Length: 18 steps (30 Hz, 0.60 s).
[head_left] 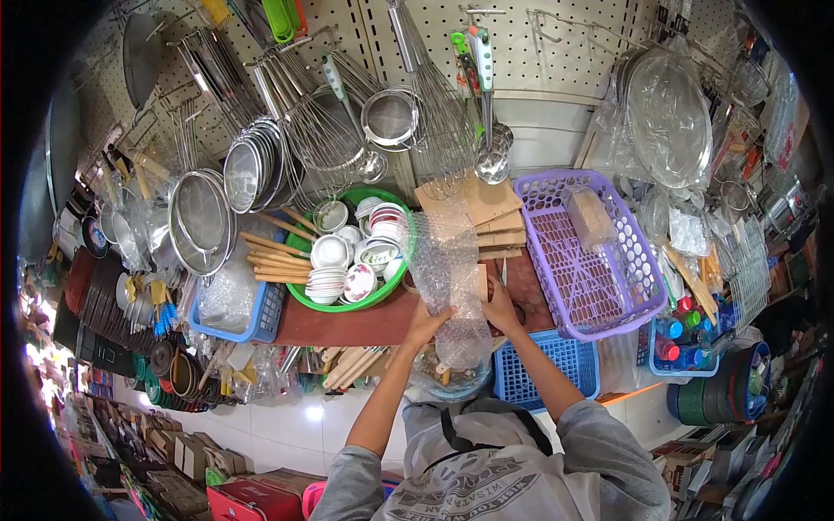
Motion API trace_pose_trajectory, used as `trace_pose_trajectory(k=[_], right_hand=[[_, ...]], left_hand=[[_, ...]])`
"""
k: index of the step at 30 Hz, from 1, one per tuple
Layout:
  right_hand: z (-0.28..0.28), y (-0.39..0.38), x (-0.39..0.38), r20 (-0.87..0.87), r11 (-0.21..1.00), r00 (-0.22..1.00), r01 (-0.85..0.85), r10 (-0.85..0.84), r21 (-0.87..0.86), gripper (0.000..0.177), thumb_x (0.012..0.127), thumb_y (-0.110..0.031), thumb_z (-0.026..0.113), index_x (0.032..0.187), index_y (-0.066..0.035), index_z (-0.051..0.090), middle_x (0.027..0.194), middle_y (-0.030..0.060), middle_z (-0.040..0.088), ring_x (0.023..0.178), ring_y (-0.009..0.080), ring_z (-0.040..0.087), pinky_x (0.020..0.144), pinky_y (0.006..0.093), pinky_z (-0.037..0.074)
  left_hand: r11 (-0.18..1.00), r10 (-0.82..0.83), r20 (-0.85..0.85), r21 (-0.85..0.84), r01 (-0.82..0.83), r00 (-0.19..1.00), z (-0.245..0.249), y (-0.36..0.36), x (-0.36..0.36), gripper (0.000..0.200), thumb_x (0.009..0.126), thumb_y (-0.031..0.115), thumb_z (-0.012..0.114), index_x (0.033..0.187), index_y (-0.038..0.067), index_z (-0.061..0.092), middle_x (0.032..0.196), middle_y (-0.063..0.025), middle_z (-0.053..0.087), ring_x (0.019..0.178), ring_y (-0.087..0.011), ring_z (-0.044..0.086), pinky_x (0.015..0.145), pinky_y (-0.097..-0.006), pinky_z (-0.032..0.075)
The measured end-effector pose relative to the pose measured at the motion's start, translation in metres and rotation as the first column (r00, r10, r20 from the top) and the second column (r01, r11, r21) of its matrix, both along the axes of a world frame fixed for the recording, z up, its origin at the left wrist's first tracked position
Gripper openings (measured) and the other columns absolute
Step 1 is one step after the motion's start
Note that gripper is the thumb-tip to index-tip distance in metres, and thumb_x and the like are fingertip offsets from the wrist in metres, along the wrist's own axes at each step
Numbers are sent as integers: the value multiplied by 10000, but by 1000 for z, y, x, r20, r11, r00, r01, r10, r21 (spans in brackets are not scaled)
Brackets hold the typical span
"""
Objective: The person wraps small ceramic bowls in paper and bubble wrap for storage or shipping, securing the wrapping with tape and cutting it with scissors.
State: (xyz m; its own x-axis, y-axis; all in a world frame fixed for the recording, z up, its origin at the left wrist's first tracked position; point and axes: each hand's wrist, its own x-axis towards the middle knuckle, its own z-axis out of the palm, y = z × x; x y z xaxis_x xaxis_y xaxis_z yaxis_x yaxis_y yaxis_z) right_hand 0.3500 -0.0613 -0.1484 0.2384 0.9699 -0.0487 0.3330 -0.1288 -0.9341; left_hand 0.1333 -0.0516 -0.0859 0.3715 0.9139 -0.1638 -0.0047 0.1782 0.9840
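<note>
A long strip of clear bubble wrap (452, 260) lies across the red-brown shelf and hangs over its front edge. My left hand (428, 323) is closed on the wrap's left side, thumb on top. At the right side, my right hand (499, 309) is closed round the edge of something brown, partly hidden by the wrap, that I cannot make out clearly. Flat brown pieces (495, 208) are stacked behind the wrap. To the left, a green basket (401, 276) holds small white bowls and wooden-handled tools.
A purple basket (556, 252) with a wrapped block stands at the right. Blue baskets (543, 369) sit lower in front and at both sides. Whisks (426, 113), strainers (201, 213) and ladles hang from the pegboard above. The shelf's front edge (347, 334) runs before me.
</note>
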Motion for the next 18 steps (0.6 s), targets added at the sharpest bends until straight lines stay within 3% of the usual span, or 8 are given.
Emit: trace_pose_trajectory(k=[2, 5, 8, 11, 14, 18], right_hand=[[5, -3, 0, 145, 999, 989, 2, 5, -47, 784, 807, -264, 740, 1474, -38, 396, 1398, 264, 497, 1323, 380, 473, 1097, 424, 387], [34, -11, -7, 244, 1000, 970, 10, -4, -22, 729, 807, -183, 759, 1431, -29, 414, 1320, 193, 589, 1236, 293, 562, 1055, 382, 417], [36, -16, -11, -16, 998, 998, -56, 56, 4, 784, 803, -178, 774, 1448, -40, 350, 1331, 194, 575, 1268, 274, 534, 1063, 367, 404], [42, -24, -14, -50, 996, 994, -93, 93, -9, 799, 816, -204, 717, 1477, -86, 285, 1335, 222, 549, 1227, 366, 560, 1059, 408, 410], [20, -22, -15, -95, 982, 984, -137, 150, 132, 846, 800, -129, 721, 1485, -93, 227, 1325, 214, 545, 1237, 352, 549, 1057, 412, 413], [50, -34, -18, -53, 973, 979, -191, 198, 127, 883, 784, -84, 724, 1492, -106, 196, 1348, 231, 478, 1260, 367, 516, 1062, 434, 409]], left_hand=[[1000, -22, -9, -20, 21, 1000, -3, -3, -2, 634, 874, 151, 771, 1389, 3, 433, 1289, -118, 588, 1162, -214, 570, 986, -353, 474], [999, -41, -14, -16, 41, 999, -4, -7, -5, 646, 874, 149, 772, 1397, 5, 421, 1294, -117, 588, 1163, -215, 574, 985, -356, 480], [999, -51, 12, -10, 51, 999, 1, -9, -10, 669, 861, 163, 787, 1399, 7, 422, 1296, -119, 591, 1168, -219, 575, 994, -361, 476], [997, -71, 13, 15, 71, 997, -5, -10, -18, 704, 841, 189, 810, 1400, 5, 424, 1302, -124, 595, 1184, -230, 571, 1011, -366, 463], [997, -68, 10, 30, 68, 998, -6, -15, -22, 722, 827, 195, 822, 1400, 8, 425, 1311, -122, 590, 1195, -232, 566, 1027, -367, 452], [997, -34, -23, 74, 36, 999, -4, -21, -26, 728, 816, 204, 831, 1392, 10, 432, 1312, -120, 588, 1203, -231, 562, 1037, -370, 442]])
